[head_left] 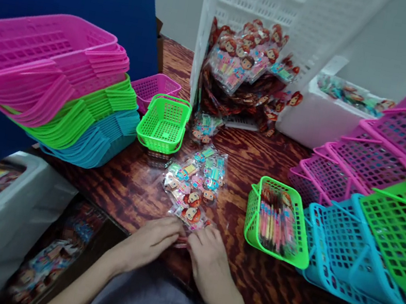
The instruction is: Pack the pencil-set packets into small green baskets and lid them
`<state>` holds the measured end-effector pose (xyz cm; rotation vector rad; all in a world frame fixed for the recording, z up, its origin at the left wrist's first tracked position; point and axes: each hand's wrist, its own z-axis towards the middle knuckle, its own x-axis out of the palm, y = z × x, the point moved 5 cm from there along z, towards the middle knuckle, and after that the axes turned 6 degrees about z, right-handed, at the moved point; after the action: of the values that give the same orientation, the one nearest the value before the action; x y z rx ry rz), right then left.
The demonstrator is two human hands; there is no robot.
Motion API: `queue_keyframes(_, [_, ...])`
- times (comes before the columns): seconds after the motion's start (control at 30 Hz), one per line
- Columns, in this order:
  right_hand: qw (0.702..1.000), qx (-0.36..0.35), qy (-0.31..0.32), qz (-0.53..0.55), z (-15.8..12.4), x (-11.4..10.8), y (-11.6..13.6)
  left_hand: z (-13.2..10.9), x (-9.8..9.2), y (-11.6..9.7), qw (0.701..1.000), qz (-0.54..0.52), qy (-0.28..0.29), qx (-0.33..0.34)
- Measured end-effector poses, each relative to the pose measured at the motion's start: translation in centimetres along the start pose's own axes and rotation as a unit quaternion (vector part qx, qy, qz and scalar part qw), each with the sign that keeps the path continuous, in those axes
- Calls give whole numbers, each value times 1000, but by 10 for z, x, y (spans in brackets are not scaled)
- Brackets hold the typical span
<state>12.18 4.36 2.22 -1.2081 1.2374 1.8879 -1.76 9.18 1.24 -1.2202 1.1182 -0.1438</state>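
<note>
Table (121,190): wood-grained, bearing at right a green basket (302,243) with packets (274,225) standing on edge. Loose pile (199,172): clear-wrapped, ahead of the hands. Left hand (150,239) and right hand (208,257): fingers curled nearly closed, apparently pinching the packet bundle (181,243) from either side, near the table's front edge; thumbs not distinguishable. Bundle: judged light, pliable, slippery, best taken by its side edges; visible strip runs left to right, full long axis and pointing end covered

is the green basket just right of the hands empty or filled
Not empty: packets stand in a row inside the green basket, visible through its open top.
</note>
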Motion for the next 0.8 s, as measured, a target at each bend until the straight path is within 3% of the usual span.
queue_keyframes(0.1, [998, 19, 55, 11, 3, 12, -1, -2, -5, 6, 999, 10, 24, -48])
queue_keyframes(0.27, [986, 32, 96, 136, 12, 1, 2, 3, -5, 5, 976, 193, 53, -88])
queue_keyframes(0.4, [953, 60, 129, 266, 24, -11, -2, 10, 6, -3, 964, 250, 48, -82])
queue_keyframes(0.57, [949, 94, 131, 273, 43, 5, -25, 12, 21, 5, 960, 259, 38, -98])
queue_keyframes(0.63, [952, 145, 101, 250, 56, 10, -50, 9, 22, 10, 962, 255, 32, -95])
queue_keyframes(0.7, [955, 227, 18, 188, 71, 6, -83, 7, 20, 14, 965, 245, 33, -87])
queue_keyframes(0.8, [935, 330, -92, 96, 96, -3, -122, 8, 13, 13, 969, 236, 21, -68])
